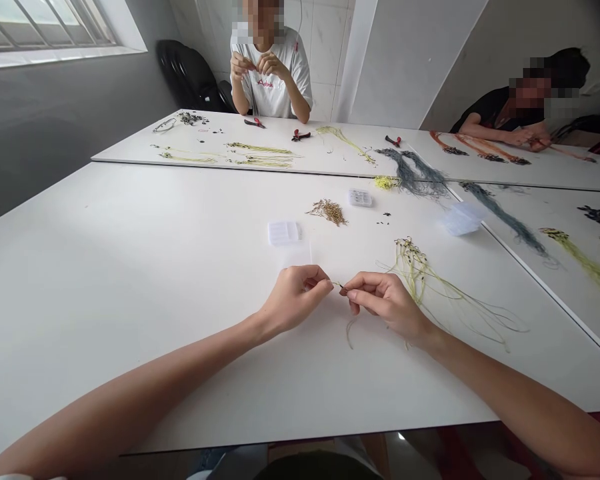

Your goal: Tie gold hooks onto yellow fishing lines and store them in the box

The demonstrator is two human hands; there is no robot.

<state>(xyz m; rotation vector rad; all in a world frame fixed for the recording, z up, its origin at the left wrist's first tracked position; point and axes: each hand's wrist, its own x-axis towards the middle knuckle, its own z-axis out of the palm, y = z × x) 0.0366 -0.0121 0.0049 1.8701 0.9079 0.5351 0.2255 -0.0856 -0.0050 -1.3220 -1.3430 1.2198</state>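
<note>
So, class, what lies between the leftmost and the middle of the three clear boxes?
In the head view, a loose pile of gold-coloured pieces lies between the leftmost box and the middle box.

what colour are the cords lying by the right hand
Yellow-green; the cords show best in the head view.

Fairly bright; daylight admitted by window (pixel 35 25) upper left, pale glare thrown on table (pixel 85 267), soft shadows cast under arms (pixel 180 373). Frame edges visibly stretched; held thread (pixel 337 285) barely resolved.

Yellow-green cords (pixel 416 264), golden pieces (pixel 330 212), blue-grey strands (pixel 406 175), red-and-black pliers (pixel 301 136), plain white table (pixel 130 267)
</note>
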